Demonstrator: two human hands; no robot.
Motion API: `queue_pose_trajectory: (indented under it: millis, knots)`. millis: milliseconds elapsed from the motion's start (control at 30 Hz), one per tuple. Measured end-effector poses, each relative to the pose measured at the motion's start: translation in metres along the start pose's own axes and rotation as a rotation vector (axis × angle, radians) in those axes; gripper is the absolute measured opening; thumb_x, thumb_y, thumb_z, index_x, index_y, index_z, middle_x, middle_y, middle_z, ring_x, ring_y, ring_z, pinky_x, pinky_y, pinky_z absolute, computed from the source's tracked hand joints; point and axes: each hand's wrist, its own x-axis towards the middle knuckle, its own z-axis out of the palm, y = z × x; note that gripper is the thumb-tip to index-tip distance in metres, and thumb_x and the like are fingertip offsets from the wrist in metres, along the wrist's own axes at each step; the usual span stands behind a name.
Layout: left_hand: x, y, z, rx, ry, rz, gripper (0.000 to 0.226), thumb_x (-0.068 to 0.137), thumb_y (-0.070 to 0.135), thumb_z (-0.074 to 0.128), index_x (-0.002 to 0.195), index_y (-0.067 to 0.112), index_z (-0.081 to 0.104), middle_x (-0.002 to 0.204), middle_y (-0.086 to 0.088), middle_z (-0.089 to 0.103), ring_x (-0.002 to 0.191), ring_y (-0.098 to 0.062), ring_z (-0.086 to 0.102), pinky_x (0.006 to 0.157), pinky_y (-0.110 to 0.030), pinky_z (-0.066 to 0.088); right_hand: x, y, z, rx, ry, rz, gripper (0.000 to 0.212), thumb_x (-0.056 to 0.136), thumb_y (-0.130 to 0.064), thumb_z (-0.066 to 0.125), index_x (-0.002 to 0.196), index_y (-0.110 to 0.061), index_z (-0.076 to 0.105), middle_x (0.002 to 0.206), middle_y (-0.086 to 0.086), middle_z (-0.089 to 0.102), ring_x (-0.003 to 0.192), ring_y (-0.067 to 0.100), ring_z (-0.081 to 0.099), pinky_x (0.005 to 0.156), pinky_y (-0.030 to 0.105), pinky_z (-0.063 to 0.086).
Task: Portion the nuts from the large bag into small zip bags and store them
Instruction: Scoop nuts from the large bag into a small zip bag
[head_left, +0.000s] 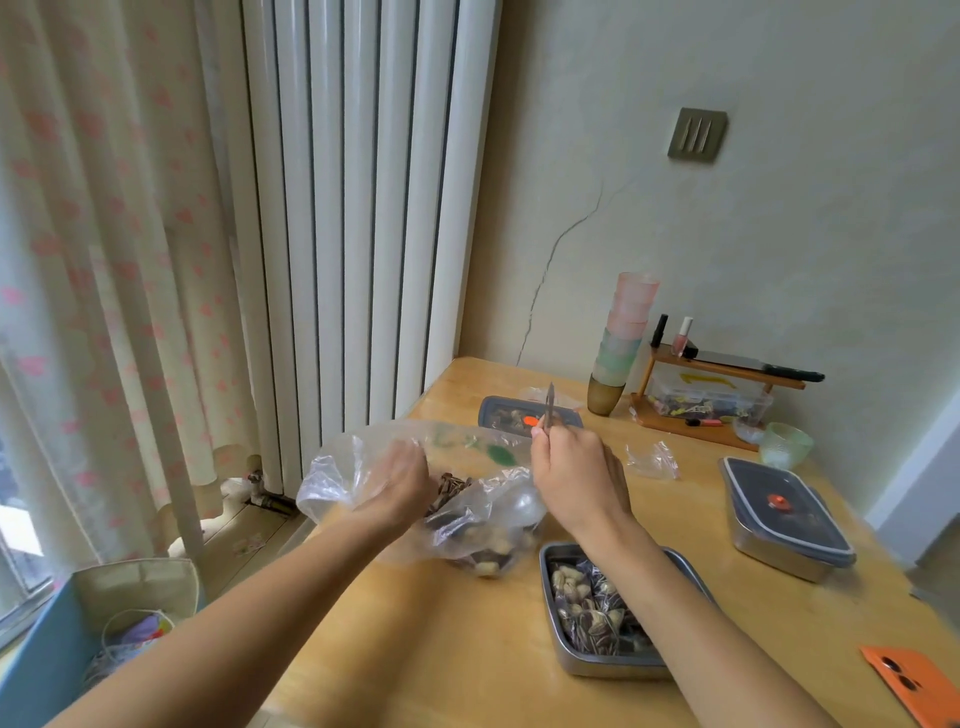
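Big bag (501, 512): clear and crumpled, mouth open, on the wooden table (467, 649), nuts (483, 558) piled in its bottom.
Left hand (402, 480): we had it in the big bag's mouth, fingers curled over the nuts; couldn't tell if it gripped any.
Right hand (574, 480): just right of the big bag, pinching a thin grey strip (549, 408) that stood upright; too blurry to name.
Open tin (546, 587): near-right of the big bag, holding filled small zip bags (592, 608).
Empty zip bag (652, 460): right of the big bag, past our right hand.
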Motion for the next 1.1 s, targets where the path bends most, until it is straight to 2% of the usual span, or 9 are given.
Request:
queue_pose_trajectory:
  millis: [200,367,467,567,700,833,900,1000,1100]
  knots:
    - [0.001,0.004,0.005,0.296,-0.137,-0.031,0.012,0.092,0.012,0.055,0.08,0.011,0.056,0.09,-0.009,0.064,0.073,-0.022,0.059,0.063,-0.033,0.055,-0.004,0.006,-0.001,-0.091,-0.056,0.079,0.033,0.111,-0.029,0.035,0.098,-0.012,0.06,0.084,0.007,0.064,0.073,0.031,0.061,0.062,0.035,0.041]
    - [0.004,0.017,0.004,0.345,-0.379,0.078,0.027,0.098,0.022,0.051,0.076,0.01,0.058,0.079,-0.009,0.062,0.07,-0.024,0.056,0.06,-0.031,0.048,-0.005,0.008,-0.014,-0.039,-0.078,0.045,0.035,0.111,-0.029,0.037,0.08,-0.016,0.049,0.074,0.002,0.053,0.066,0.027,0.051,0.062,0.033,0.035]
    - [0.002,0.025,-0.004,0.42,-0.601,0.089,0.028,0.102,0.015,0.043,0.098,0.001,0.067,0.101,-0.014,0.072,0.078,-0.026,0.057,0.072,-0.037,0.053,-0.004,0.008,-0.016,0.018,-0.126,-0.01,0.044,0.111,-0.031,0.038,0.068,-0.024,0.042,0.069,0.0,0.052,0.064,0.026,0.05,0.061,0.034,0.033]
    - [-0.005,0.033,-0.014,0.435,-0.661,0.052,0.039,0.101,0.006,0.046,0.139,-0.002,0.049,0.127,-0.016,0.066,0.089,-0.025,0.059,0.062,-0.029,0.049,-0.002,0.009,-0.014,0.046,-0.142,-0.037,0.045,0.111,-0.031,0.039,0.066,-0.027,0.039,0.065,-0.001,0.053,0.06,0.022,0.05,0.058,0.033,0.032]
    - [-0.015,0.035,-0.013,0.57,-0.651,0.141,0.051,0.098,0.0,0.052,0.147,-0.001,0.036,0.129,-0.019,0.064,0.089,-0.027,0.059,0.066,-0.032,0.05,-0.003,0.011,-0.012,0.138,-0.068,-0.029,0.049,0.111,-0.022,0.042,0.063,-0.028,0.036,0.056,-0.008,0.044,0.047,0.003,0.042,0.046,0.017,0.034]
    - [-0.016,0.033,-0.013,0.6,-0.634,0.18,0.043,0.098,-0.005,0.05,0.141,-0.005,0.043,0.127,-0.019,0.065,0.085,-0.026,0.06,0.05,-0.022,0.045,-0.004,0.018,-0.004,0.198,0.061,-0.029,0.046,0.11,-0.024,0.045,0.064,-0.027,0.042,0.055,-0.012,0.044,0.048,0.001,0.043,0.045,0.019,0.029]
    - [-0.016,0.034,-0.021,0.58,-0.594,0.157,0.044,0.097,-0.006,0.049,0.14,-0.005,0.043,0.128,-0.02,0.064,0.09,-0.028,0.062,0.056,-0.025,0.049,-0.004,0.022,-0.001,0.235,0.045,-0.058,0.043,0.11,-0.027,0.045,0.067,-0.027,0.047,0.059,-0.011,0.05,0.053,0.004,0.049,0.049,0.018,0.03]
    - [-0.01,0.033,-0.031,0.508,-0.51,0.147,0.046,0.09,0.005,0.068,0.133,0.0,0.052,0.122,-0.017,0.068,0.095,-0.028,0.067,0.077,-0.036,0.058,-0.005,0.024,0.0,0.268,-0.056,-0.096,0.045,0.11,-0.029,0.043,0.07,-0.015,0.058,0.064,0.0,0.059,0.061,0.018,0.058,0.059,0.039,0.045]
    - [-0.004,0.038,-0.045,0.474,-0.414,0.253,0.042,0.082,0.021,0.084,0.118,0.006,0.067,0.115,-0.007,0.073,0.102,-0.024,0.069,0.082,-0.033,0.058,-0.005,0.023,0.001,0.262,-0.082,-0.109,0.045,0.109,-0.03,0.043,0.073,-0.01,0.062,0.065,0.003,0.062,0.064,0.024,0.06,0.062,0.043,0.047]
